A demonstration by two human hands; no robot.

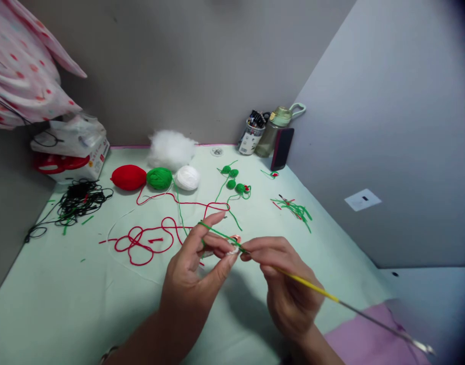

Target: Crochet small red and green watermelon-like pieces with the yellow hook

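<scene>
My left hand (192, 268) pinches a white piece (234, 250) above the middle of the pale green surface (83, 319), green yarn (220, 233) over its raised index finger; my right hand (293, 289) is closed round the hook (316, 288). Grey walls (209, 66) rise at the far and right edges. Near the far edge sit a red ball (129, 177), green ball (159, 178) and white ball (187, 178) (fluff (172, 148) behind the last two), bottle (265, 144) and phone (283, 149) by the far right corner.

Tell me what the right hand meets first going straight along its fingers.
The right hand likely meets the white crocheted piece in the left hand first; depth is unclear, so the green yarn might come sooner.
</scene>
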